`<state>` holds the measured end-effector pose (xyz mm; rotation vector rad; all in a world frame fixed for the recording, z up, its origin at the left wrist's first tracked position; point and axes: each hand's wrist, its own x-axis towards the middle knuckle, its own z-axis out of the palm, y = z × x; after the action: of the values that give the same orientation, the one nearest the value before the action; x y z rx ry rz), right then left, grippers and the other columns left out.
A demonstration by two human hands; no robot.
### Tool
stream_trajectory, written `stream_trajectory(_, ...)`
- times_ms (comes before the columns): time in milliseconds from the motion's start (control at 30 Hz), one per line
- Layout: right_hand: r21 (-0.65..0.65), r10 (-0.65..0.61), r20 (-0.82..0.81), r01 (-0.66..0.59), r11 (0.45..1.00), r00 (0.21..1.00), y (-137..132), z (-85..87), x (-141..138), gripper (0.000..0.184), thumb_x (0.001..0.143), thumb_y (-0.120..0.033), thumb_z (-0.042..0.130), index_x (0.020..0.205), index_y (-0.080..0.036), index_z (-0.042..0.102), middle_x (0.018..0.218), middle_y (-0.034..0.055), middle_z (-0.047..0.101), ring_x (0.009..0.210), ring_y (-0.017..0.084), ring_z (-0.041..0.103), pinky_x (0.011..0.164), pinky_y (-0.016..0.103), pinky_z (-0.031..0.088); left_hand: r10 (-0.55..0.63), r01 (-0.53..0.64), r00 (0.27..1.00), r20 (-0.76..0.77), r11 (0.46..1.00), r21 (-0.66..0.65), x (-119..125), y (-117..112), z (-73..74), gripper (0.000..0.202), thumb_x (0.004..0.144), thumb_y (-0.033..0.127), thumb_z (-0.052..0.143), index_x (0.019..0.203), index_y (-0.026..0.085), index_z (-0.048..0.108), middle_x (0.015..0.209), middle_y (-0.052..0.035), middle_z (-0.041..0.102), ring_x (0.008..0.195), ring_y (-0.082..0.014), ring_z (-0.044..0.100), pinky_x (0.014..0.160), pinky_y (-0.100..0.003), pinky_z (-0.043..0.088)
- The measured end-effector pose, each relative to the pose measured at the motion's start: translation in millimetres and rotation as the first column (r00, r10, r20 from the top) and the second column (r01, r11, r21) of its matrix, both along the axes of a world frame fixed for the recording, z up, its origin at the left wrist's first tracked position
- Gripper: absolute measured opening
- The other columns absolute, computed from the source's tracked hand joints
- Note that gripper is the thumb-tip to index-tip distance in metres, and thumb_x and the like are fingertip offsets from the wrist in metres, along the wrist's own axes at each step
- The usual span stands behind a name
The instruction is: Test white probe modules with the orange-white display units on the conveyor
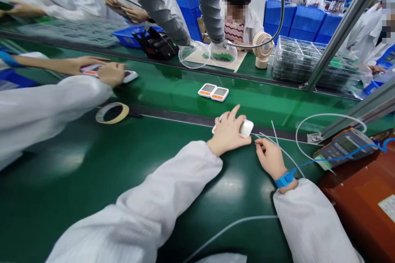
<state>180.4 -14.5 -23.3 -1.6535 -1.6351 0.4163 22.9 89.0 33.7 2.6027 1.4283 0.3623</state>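
My left hand point(230, 131) reaches over white devices point(246, 128) at the edge of the green belt, its fingers spread across them and the thumb along the near side. It hides most of them; a bit of orange shows at the left. To its right, my right hand point(272, 159) hovers with thumb and fingertips drawn together; anything between them is too small to make out. A blue wrist strap point(284, 179) circles that wrist. Farther up the belt, two small white devices point(213, 92) with grey screens and orange buttons lie side by side.
A tape roll point(125, 114) lies left on the green table. Thin white tubes point(286, 154), a grey meter point(347, 146) and a red-brown box point(364, 189) are at right. Another person's hands point(112, 74) handle similar devices at left. Grey ducts point(210, 4) hang above.
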Motion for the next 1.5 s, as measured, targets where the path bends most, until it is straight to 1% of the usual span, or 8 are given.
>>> stream_trajectory(200, 0.009, 0.008, 0.006, -0.008, 1.0, 1.0, 0.0, -1.0, -1.0, 0.022, 0.089, -0.021, 0.047, 0.1, -0.021, 0.067, 0.088, 0.003, 0.071, 0.071, 0.018, 0.066, 0.072, 0.03, 0.052, -0.026, 0.026, 1.0, -0.006, 1.0, 0.004, 53.1, 93.5, 7.9, 0.073, 0.064, 0.057, 0.07, 0.128, 0.024, 0.055, 0.159, -0.0115, 0.025, 0.131, -0.0455, 0.034, 0.1, -0.065, 0.032)
stream_trajectory(433, -0.006, 0.02, 0.03, -0.02, 1.0, 0.999, -0.3, -1.2, -0.8, 0.022, 0.089, -0.02, 0.048, 0.1, -0.022, 0.067, 0.089, 0.0022, 0.071, 0.072, 0.017, 0.067, 0.071, 0.028, 0.052, 0.078, -0.078, 0.997, 0.009, 0.996, -0.032, 86.2, 150.5, -21.8, 0.073, 0.075, 0.057, 0.061, 0.139, 0.024, 0.048, 0.162, -0.0147, 0.02, 0.143, -0.0431, 0.022, 0.111, -0.068, 0.015)
stream_trajectory(567, -0.001, 0.024, 0.038, -0.024, 1.0, 0.999, 0.0, -1.9, -0.9, 0.021, 0.09, -0.021, 0.049, 0.1, -0.022, 0.067, 0.088, 0.0019, 0.071, 0.072, 0.017, 0.066, 0.072, 0.028, 0.052, 0.08, -0.072, 0.986, 0.148, 0.996, -0.06, 72.5, 126.4, -34.8, 0.063, 0.087, 0.051, 0.052, 0.138, 0.016, 0.048, 0.158, -0.0205, 0.028, 0.146, -0.0376, 0.024, 0.116, -0.062, 0.016)
stream_trajectory(700, 0.005, 0.033, 0.053, -0.033, 0.999, 0.998, 0.4, -2.6, 0.2, 0.021, 0.09, -0.022, 0.049, 0.099, -0.021, 0.067, 0.084, 0.0021, 0.07, 0.069, 0.017, 0.065, 0.07, 0.029, 0.051, 0.025, -0.019, 0.976, 0.216, 0.999, -0.03, 35.6, 55.4, -44.9, 0.05, 0.094, 0.042, 0.043, 0.137, 0.015, 0.048, 0.155, -0.0138, 0.038, 0.145, -0.0219, 0.032, 0.118, -0.039, 0.03)
stream_trajectory(800, 0.003, 0.046, 0.072, -0.046, 0.999, 0.996, 0.7, -2.4, 1.9, 0.021, 0.09, -0.023, 0.049, 0.1, -0.021, 0.067, 0.085, 0.0022, 0.07, 0.068, 0.017, 0.065, 0.07, 0.029, 0.051, -0.07, 0.08, 0.956, 0.286, 0.997, -0.021, 5.3, -0.5, -54.3, 0.048, 0.093, 0.037, 0.046, 0.134, 0.014, 0.05, 0.152, -0.0144, 0.042, 0.147, -0.0225, 0.031, 0.12, -0.039, 0.03)
stream_trajectory(900, -0.004, 0.052, 0.093, -0.052, 0.999, 0.994, 1.0, -2.6, 3.2, 0.021, 0.09, -0.024, 0.05, 0.101, -0.021, 0.067, 0.089, 0.0024, 0.07, 0.069, 0.017, 0.065, 0.07, 0.029, 0.051, -0.092, 0.104, 0.954, 0.284, 0.994, -0.026, -11.9, -32.8, -58.9, 0.046, 0.09, 0.03, 0.048, 0.134, 0.015, 0.051, 0.153, -0.0137, 0.041, 0.146, -0.0226, 0.032, 0.12, -0.04, 0.031)
stream_trajectory(1100, -0.003, 0.042, 0.131, -0.042, 0.999, 0.991, 3.3, -6.5, 5.0, 0.021, 0.088, -0.023, 0.053, 0.102, -0.021, 0.068, 0.089, 0.0023, 0.071, 0.073, 0.018, 0.065, 0.073, 0.029, 0.051, -0.096, 0.096, 0.975, 0.201, 0.995, 0.013, -3.8, -35.2, -56.8, 0.052, 0.086, 0.03, 0.055, 0.133, 0.008, 0.053, 0.15, -0.0205, 0.044, 0.143, -0.0296, 0.038, 0.118, -0.044, 0.033)
stream_trajectory(1500, -0.024, 0.05, 0.187, -0.046, 0.999, 0.981, 6.1, -1.5, 5.6, 0.018, 0.087, -0.021, 0.057, 0.1, -0.022, 0.069, 0.092, 0.0015, 0.07, 0.074, 0.017, 0.064, 0.073, 0.029, 0.05, -0.073, 0.065, 0.983, 0.171, 0.996, 0.056, 7.0, -31.5, -57.9, 0.05, 0.085, 0.028, 0.059, 0.13, 0.009, 0.056, 0.147, -0.0194, 0.048, 0.14, -0.0316, 0.041, 0.117, -0.045, 0.034)
